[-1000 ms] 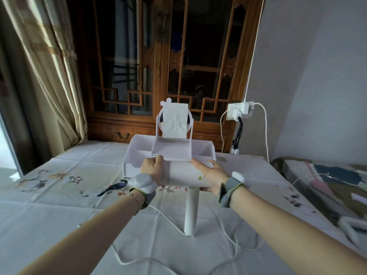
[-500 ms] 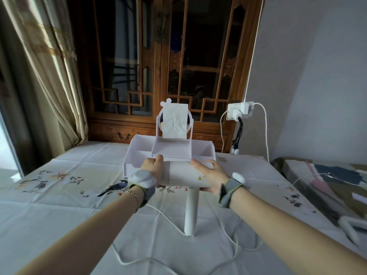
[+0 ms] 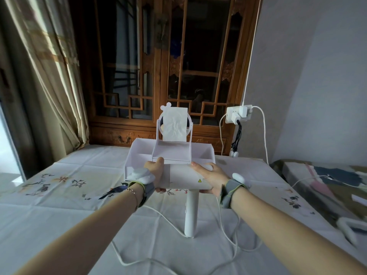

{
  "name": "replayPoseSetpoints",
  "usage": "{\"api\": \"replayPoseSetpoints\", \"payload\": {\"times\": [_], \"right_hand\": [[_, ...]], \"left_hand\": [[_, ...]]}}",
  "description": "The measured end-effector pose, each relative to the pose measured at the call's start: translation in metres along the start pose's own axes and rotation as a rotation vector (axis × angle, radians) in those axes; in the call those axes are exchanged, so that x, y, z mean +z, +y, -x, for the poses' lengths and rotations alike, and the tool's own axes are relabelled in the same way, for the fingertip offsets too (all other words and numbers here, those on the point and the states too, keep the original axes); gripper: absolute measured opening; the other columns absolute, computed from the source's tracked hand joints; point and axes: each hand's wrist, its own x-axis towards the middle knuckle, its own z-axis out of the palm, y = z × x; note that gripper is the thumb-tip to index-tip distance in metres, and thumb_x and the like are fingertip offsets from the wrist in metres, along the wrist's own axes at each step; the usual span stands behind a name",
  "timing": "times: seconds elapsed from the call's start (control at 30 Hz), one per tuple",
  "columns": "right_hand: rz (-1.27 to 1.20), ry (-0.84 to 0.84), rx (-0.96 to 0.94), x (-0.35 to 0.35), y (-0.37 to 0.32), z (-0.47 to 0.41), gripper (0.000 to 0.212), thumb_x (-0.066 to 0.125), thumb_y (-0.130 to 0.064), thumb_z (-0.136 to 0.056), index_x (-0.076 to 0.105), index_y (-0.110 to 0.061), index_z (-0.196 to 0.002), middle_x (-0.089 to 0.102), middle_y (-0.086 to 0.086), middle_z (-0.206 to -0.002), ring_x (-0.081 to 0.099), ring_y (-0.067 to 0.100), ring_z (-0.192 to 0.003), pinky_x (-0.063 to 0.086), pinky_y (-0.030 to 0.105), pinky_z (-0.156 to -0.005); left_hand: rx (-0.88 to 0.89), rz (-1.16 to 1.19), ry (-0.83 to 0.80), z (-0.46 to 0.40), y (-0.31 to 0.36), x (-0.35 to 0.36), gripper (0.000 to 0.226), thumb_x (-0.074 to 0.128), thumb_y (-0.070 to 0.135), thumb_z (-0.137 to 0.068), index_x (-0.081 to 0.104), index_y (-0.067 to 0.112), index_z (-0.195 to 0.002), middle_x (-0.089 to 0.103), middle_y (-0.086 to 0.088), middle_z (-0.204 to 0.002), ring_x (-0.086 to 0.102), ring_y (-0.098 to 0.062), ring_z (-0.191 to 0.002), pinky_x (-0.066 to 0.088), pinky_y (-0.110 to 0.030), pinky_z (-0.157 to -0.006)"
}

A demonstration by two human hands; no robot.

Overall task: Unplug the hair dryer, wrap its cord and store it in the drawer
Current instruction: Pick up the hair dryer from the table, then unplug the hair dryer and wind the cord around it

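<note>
At centre frame, our left hand (image 3: 156, 173) and right hand (image 3: 211, 175) close around either end of the white hair dryer (image 3: 184, 178), its handle hanging down, just before the white vanity organizer (image 3: 139, 153); its cord (image 3: 228, 231) trails in loops across the floral tablecloth (image 3: 59, 185) below.

Cord (image 3: 228, 241) end, perhaps unplugged, beyond bottom edge.
</note>
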Motion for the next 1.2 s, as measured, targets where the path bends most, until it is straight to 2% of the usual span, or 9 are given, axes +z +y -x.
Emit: {"api": "replayPoseSetpoints", "payload": {"times": [0.13, 0.3, 0.4, 0.47, 0.6, 0.67, 0.83, 1.03, 1.2], "right_hand": [[0.02, 0.005, 0.016, -0.003, 0.0, -0.001, 0.074, 0.076, -0.059, -0.064, 0.05, -0.019, -0.121, 0.055, 0.01, -0.124, 0.06, 0.025, -0.107, 0.059, 0.044, -0.08], [0.228, 0.024, -0.017, -0.011, -0.003, 0.003, 0.088, 0.067, -0.076, -0.052, 0.056, -0.02, -0.118, 0.063, 0.006, -0.117, 0.061, 0.025, -0.105, 0.056, 0.04, -0.086], [0.526, 0.023, -0.119, -0.021, -0.014, 0.005, 0.056, 0.058, -0.071, -0.074, 0.063, -0.015, -0.079, 0.062, 0.004, -0.078, 0.056, 0.017, -0.07, 0.044, 0.027, -0.068], [0.66, -0.004, -0.199, -0.022, -0.023, 0.006, 0.056, 0.055, -0.07, -0.076, 0.04, -0.02, -0.056, 0.037, 0.0, -0.056, 0.039, 0.016, -0.055, 0.03, 0.029, -0.061], [0.937, -0.131, -0.312, -0.015, -0.04, 0.01, 0.074, 0.053, -0.081, -0.063, 0.062, -0.01, -0.08, 0.048, 0.018, -0.071, 0.048, 0.02, -0.069, 0.034, 0.03, -0.064], [1.101, -0.213, -0.31, -0.005, -0.049, 0.015, 0.07, 0.06, -0.077, -0.064, 0.063, -0.013, -0.094, 0.062, 0.009, -0.085, 0.059, 0.021, -0.077, 0.042, 0.029, -0.065], [1.571, -0.223, -0.308, 0.013, -0.05, 0.021, 0.089, 0.072, -0.07, -0.05, 0.044, -0.023, -0.12, 0.062, -0.002, -0.111, 0.061, 0.024, -0.097, 0.051, 0.041, -0.085], [1.477, -0.141, -0.338, 0.004, -0.042, 0.024, 0.081, 0.07, -0.064, -0.045, 0.045, -0.023, -0.111, 0.063, 0.0, -0.106, 0.062, 0.023, -0.089, 0.054, 0.039, -0.078], [1.343, -0.092, -0.345, -0.009, -0.044, 0.037, 0.059, 0.076, -0.049, -0.064, 0.043, -0.021, -0.103, 0.052, -0.007, -0.081, 0.054, 0.015, -0.071, 0.039, 0.025, -0.052]], "left_hand": [[0.027, -0.042, 0.01, -0.008, -0.005, 0.003, 0.048, 0.027, 0.053, -0.064, 0.047, 0.009, -0.068, 0.065, -0.032, -0.089, 0.066, -0.049, -0.081, 0.05, -0.06, -0.087], [0.01, -0.031, -0.002, 0.001, 0.0, 0.003, 0.045, 0.029, 0.051, -0.068, 0.046, 0.009, -0.068, 0.063, -0.026, -0.082, 0.067, -0.049, -0.083, 0.052, -0.049, -0.079], [0.005, 0.005, 0.002, 0.011, 0.005, 0.006, 0.04, 0.03, 0.047, -0.071, 0.044, 0.01, -0.067, 0.059, -0.023, -0.079, 0.066, -0.048, -0.088, 0.049, -0.041, -0.074], [0.002, 0.0, -0.012, 0.015, 0.006, 0.006, 0.038, 0.03, 0.047, -0.074, 0.044, 0.011, -0.068, 0.061, -0.023, -0.081, 0.066, -0.047, -0.09, 0.049, -0.037, -0.071], [0.023, -0.04, -0.069, 0.011, 0.008, 0.004, 0.039, 0.032, 0.04, -0.087, 0.049, 0.005, -0.084, 0.064, -0.028, -0.092, 0.066, -0.047, -0.086, 0.046, -0.033, -0.06], [0.028, -0.069, -0.101, 0.012, 0.01, 0.004, 0.041, 0.033, 0.038, -0.088, 0.05, 0.001, -0.093, 0.065, -0.029, -0.086, 0.066, -0.042, -0.065, 0.044, -0.026, -0.046], [-0.013, -0.121, -0.202, 0.018, 0.014, 0.003, 0.049, 0.036, 0.042, -0.089, 0.053, -0.001, -0.104, 0.062, -0.024, -0.069, 0.057, -0.028, -0.046, 0.034, -0.017, -0.036], [-0.089, 0.176, -0.331, 0.028, 0.011, -0.008, 0.054, 0.027, 0.055, -0.095, 0.053, 0.008, -0.086, 0.061, -0.017, -0.082, 0.058, -0.03, -0.067, 0.037, -0.026, -0.057], [-0.073, 0.099, -0.376, 0.028, 0.007, -0.019, 0.028, 0.035, 0.023, -0.098, 0.055, 0.008, -0.085, 0.066, -0.012, -0.073, 0.061, -0.022, -0.059, 0.04, -0.024, -0.052]]}}
